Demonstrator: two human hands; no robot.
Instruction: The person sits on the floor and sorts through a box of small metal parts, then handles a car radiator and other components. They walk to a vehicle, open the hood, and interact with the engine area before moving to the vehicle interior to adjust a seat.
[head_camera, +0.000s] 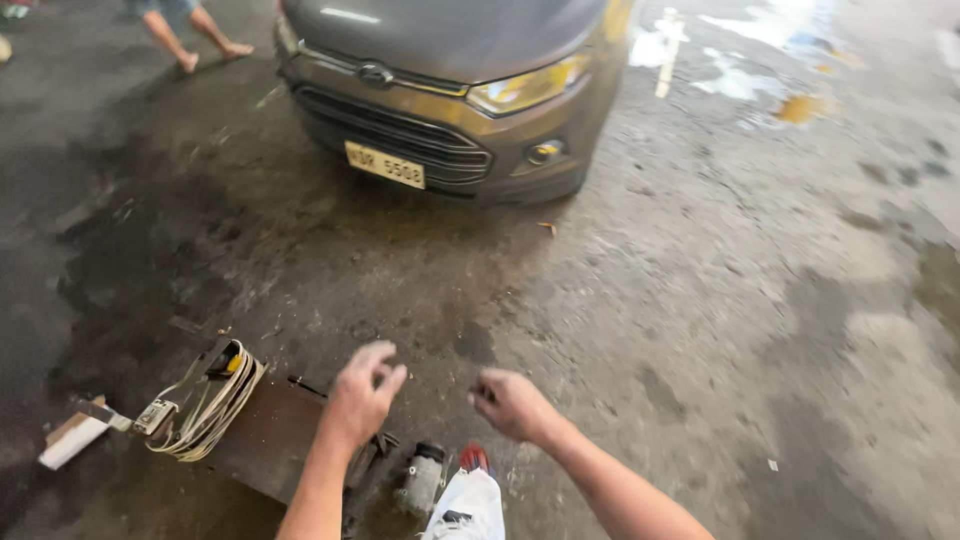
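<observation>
My left hand (362, 395) hangs in the air with fingers loosely curled and apart, holding nothing that I can see. My right hand (513, 403) is beside it, fingers curled inward; whether something small is pinched in it cannot be told. Both hover above a stained concrete floor (700, 300). Below the hands lies a small metal cylindrical part (421, 478) next to my red shoe tip (474, 458) and white trouser leg (465, 510). A brown flat board (265, 435) lies under my left forearm.
A grey car (450, 80) stands ahead, its front bumper facing me. A coil of pale cable (205, 405) and a white wooden strip (72, 442) lie at the left. Another person's bare legs (195, 35) are at the top left. Wet patches (770, 60) mark the floor at the top right.
</observation>
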